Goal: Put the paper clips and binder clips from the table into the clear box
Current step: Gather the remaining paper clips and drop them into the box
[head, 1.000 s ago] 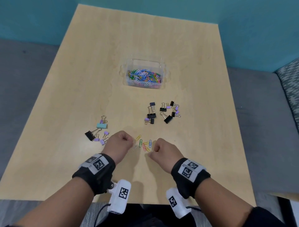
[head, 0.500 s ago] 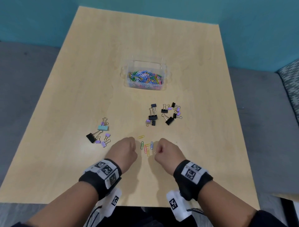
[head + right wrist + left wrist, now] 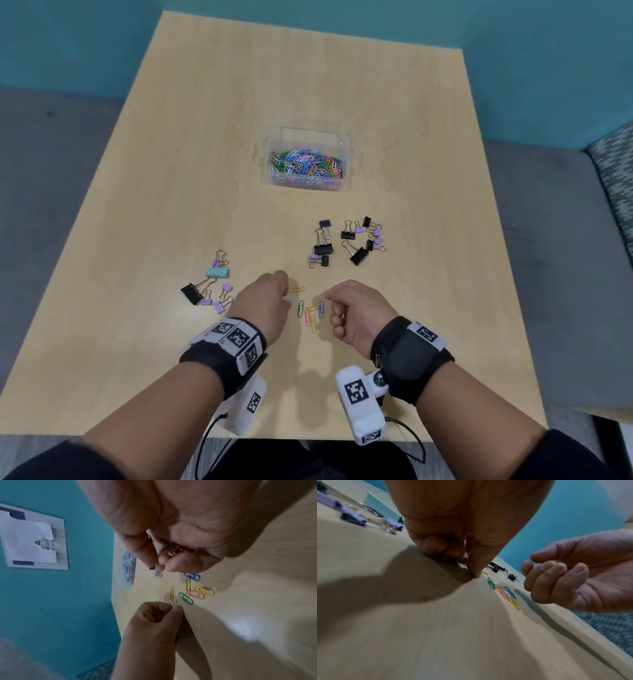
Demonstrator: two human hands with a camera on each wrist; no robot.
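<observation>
A clear box in the middle of the table holds a heap of coloured paper clips. Several loose paper clips lie between my hands, seen as well in the right wrist view as paper clips. My left hand has its fingertips down at the table and pinches a pale paper clip. My right hand hovers just right of the loose clips, its fingers curled round a few gathered clips. Black and purple binder clips lie further out, and another group of binder clips lies at the left.
The wooden table ends at a near edge close to my wrists. A teal wall stands behind the table, and grey seating runs along its right side. Bare tabletop lies between the binder clips and the box.
My left hand has reached slightly forward and now pinches a pale clip. My right hand has rolled thumb-side up, still curled.
</observation>
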